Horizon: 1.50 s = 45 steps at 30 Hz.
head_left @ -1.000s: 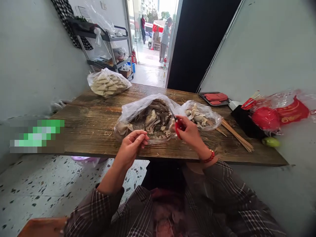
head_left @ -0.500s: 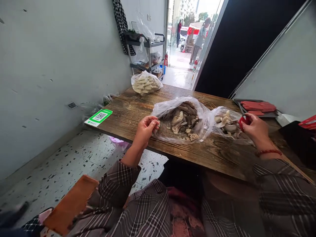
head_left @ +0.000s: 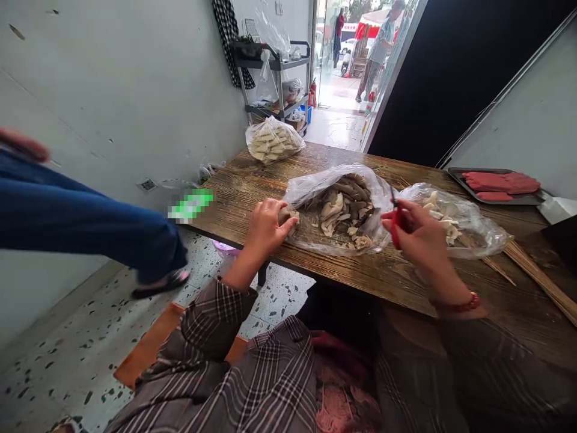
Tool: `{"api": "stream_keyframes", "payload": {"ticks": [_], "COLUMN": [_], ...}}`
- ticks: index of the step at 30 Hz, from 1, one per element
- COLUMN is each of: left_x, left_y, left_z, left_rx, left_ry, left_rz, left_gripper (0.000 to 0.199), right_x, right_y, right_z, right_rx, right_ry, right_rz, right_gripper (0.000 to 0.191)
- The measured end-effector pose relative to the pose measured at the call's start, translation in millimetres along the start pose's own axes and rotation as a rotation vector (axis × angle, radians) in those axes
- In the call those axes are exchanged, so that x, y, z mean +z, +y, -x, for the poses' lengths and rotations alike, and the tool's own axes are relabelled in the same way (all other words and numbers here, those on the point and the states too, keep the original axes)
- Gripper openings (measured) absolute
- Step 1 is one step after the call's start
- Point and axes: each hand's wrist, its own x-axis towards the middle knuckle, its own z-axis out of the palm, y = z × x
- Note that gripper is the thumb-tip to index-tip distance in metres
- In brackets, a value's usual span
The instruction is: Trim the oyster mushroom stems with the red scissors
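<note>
My left hand [head_left: 267, 227] is closed around a greyish mushroom piece [head_left: 288, 215] at the left edge of an open plastic bag [head_left: 311, 187]. Grey-brown mushrooms [head_left: 333, 210] lie inside that bag. Over the bag's right side, my right hand [head_left: 417, 231] grips red-handled scissors [head_left: 396, 225], whose dark blades point up and away. A second clear bag [head_left: 484, 225] with paler mushroom pieces [head_left: 448, 225] rests just right of it, partly behind my right hand.
A tied bag of pale pieces [head_left: 274, 143] stands at the table's [head_left: 234, 207] far left. Thin sticks [head_left: 536, 276] and a tray of red items [head_left: 500, 183] are at right. A person's leg [head_left: 90, 216] is at left; another person [head_left: 381, 51] is outside.
My right hand has moved left with the scissors, from the right bag toward the middle bag. My left hand now shows a larger mushroom piece. A person's leg has come into view at left.
</note>
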Motion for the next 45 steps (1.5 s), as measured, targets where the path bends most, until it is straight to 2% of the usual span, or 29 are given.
{"api": "stream_keyframes", "payload": {"ticks": [3, 6, 9, 13, 16, 21, 25, 28, 30, 32, 35, 37, 40, 45], "left_x": [2.6, 7.7, 14.6, 22.4, 24.7, 25.1, 21.2, 15.1, 12.0, 11.8, 17.7, 23.2, 28.8, 31.0], "left_y": [6.1, 11.4, 13.0, 7.0, -3.7, -17.7, -13.3, -3.3, 4.4, 11.3, 17.3, 17.6, 14.7, 8.4], "left_z": [0.3, -1.4, -7.1, -19.6, -30.6, -40.6, -36.7, -33.6, -32.1, -29.6, -22.0, -15.0, -5.1, 4.0], "left_rx": [0.028, 0.043, 0.055, 0.074, 0.053, -0.041, -0.204, -0.295, -0.306, -0.296, -0.29, -0.288, -0.25, -0.168], "left_ry": [-0.11, -0.173, -0.186, -0.171, -0.136, -0.032, 0.031, 0.04, 0.024, 0.018, 0.003, 0.007, 0.081, 0.194], "left_rz": [-0.236, -0.396, -0.479, -0.472, -0.325, 0.148, 0.555, 0.737, 0.796, 0.824, 0.85, 0.872, 0.851, 0.771], "left_gripper": [0.044, 0.039, 0.035, 0.031, 0.028, 0.022, 0.022, 0.025, 0.027, 0.029, 0.029, 0.029, 0.028, 0.022], "right_x": [30.6, 48.8, 55.5, 53.8, 50.8, 51.5, 58.7, 65.4, 69.4, 72.6, 77.5, 81.7, 88.5, 92.3], "right_y": [-13.6, -17.6, -17.8, -15.3, -11.9, -9.5, -13.4, -18.6, -23.9, -30.9, -42.9, -49.7, -56.2, -62.5], "right_z": [14.6, 25.3, 32.7, 39.8, 43.2, 42.4, 37.0, 30.1, 24.4, 20.1, 20.8, 26.3, 35.9, 42.6], "right_rx": [0.006, 0.014, 0.013, 0.005, 0.001, 0.002, 0.01, 0.032, 0.083, 0.191, 0.422, 0.557, 0.679, 0.695], "right_ry": [-0.122, -0.164, -0.171, -0.17, -0.147, -0.102, -0.119, -0.129, -0.142, -0.21, -0.416, -0.55, -0.666, -0.645], "right_rz": [-0.064, -0.083, -0.095, -0.125, -0.136, -0.127, -0.229, -0.28, -0.361, -0.543, -0.877, -1.021, -1.099, -1.073], "right_gripper": [0.052, 0.048, 0.044, 0.044, 0.043, 0.042, 0.043, 0.043, 0.045, 0.049, 0.051, 0.05, 0.047, 0.045]}}
